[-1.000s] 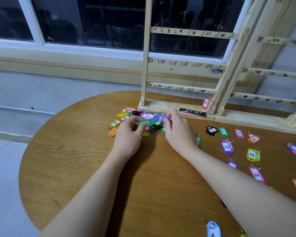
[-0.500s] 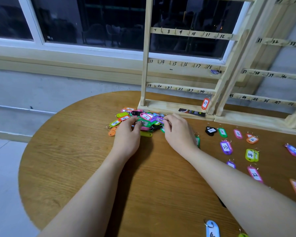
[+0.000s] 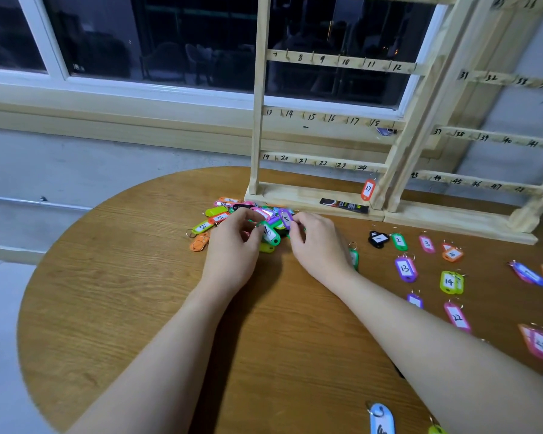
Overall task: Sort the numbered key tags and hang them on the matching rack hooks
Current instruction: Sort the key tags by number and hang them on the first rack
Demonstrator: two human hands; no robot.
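head: green tag [image 3: 271, 234] now between hands

purple tag [image 3: 405, 269], wood-grain brown table [image 3: 138, 292]

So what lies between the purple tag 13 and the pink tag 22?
In the head view, one small purple tag lies between tag 13 and tag 22; its number is unreadable.

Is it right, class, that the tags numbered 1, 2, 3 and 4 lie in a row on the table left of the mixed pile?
Not quite. The head view shows tags 1, 2, 3 and 4 in a row on the table, but right of the mixed pile, not left.
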